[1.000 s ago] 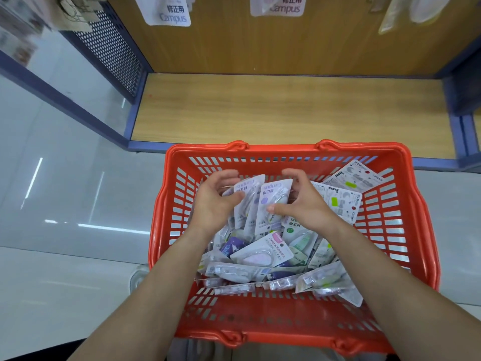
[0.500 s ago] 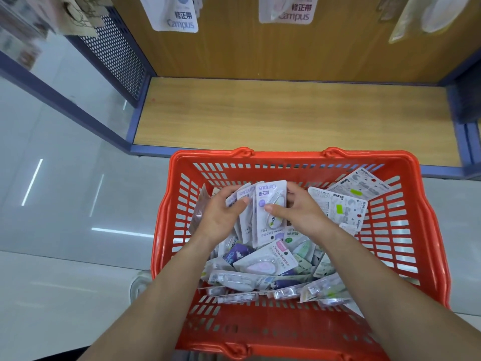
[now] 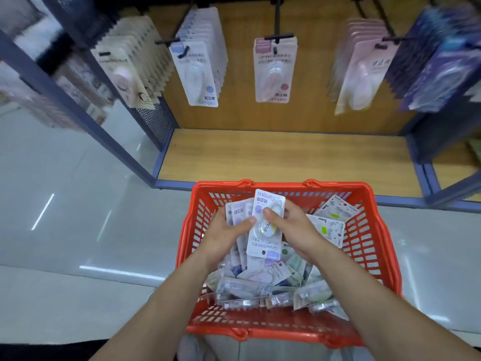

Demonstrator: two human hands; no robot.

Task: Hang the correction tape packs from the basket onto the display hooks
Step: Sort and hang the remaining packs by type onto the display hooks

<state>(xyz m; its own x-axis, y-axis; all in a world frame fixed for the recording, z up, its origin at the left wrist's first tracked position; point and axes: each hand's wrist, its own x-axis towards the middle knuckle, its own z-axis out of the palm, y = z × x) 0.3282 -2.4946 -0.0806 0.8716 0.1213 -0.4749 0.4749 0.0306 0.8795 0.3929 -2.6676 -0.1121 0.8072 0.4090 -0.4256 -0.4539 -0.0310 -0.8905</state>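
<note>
Display bay with wooden back panel (image 3: 312, 121) straight ahead, rows of packs hanging from hooks. The middle hook (image 3: 279, 37) carries the shortest row, pink packs (image 3: 273, 71), so it probably has the most room.

Red basket (image 3: 364, 246) sits below, near the person, with loose correction tape packs (image 3: 260, 280) piled inside.

Left hand (image 3: 223, 235) has its fingers curled round a small fan of packs (image 3: 238, 212) above the pile, thumb across the front. Right hand (image 3: 294, 230) pinches the front pack (image 3: 263, 246), thumb on the blister, fingers behind.

To do it well:
- Peel off one pack only and keep the fan squared in the left hand.
- The front pack's logo end points away, the reverse of the hung ones, so the hang-hole end looks nearest the person. Flip it before lifting.
- Match colour to row and slide the hole squarely over the hook tip.
</note>
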